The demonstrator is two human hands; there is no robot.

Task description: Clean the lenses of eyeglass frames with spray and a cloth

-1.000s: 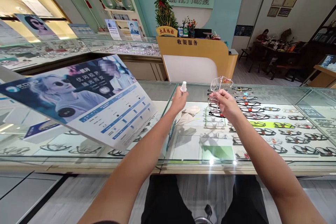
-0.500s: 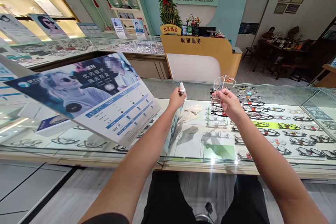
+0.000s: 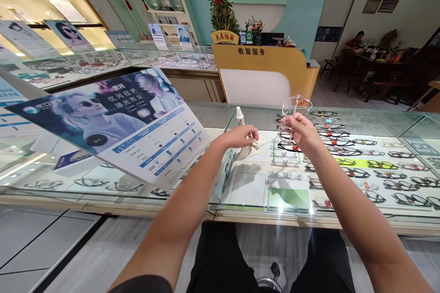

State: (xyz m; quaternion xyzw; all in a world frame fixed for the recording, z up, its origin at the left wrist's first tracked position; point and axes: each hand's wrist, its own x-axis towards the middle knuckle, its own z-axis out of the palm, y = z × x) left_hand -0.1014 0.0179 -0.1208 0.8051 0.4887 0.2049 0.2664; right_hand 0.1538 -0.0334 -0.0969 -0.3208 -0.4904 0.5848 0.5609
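Observation:
My right hand [image 3: 305, 133] pinches a pair of clear-framed eyeglasses [image 3: 296, 106], held upright above the glass counter. My left hand [image 3: 242, 137] is over a beige cleaning cloth [image 3: 260, 145] on the counter top, its curled fingertips closed on the cloth's upper part. Just behind that hand stands a small white bottle [image 3: 239, 116], upright on the glass and apart from the fingers.
Several eyeglass frames [image 3: 400, 185] lie in rows inside the glass display counter [image 3: 247, 216]. A large printed board [image 3: 113, 128] leans at the left. Beyond the counter stand a wooden cashier desk [image 3: 264, 62] and a potted plant [image 3: 222, 11]. A person [image 3: 355, 40] sits far back right.
My left hand has let go of the white bottle, leaving it standing, and moved right and nearer to the cloth. My right hand still holds the eyeglasses in nearly the same place.

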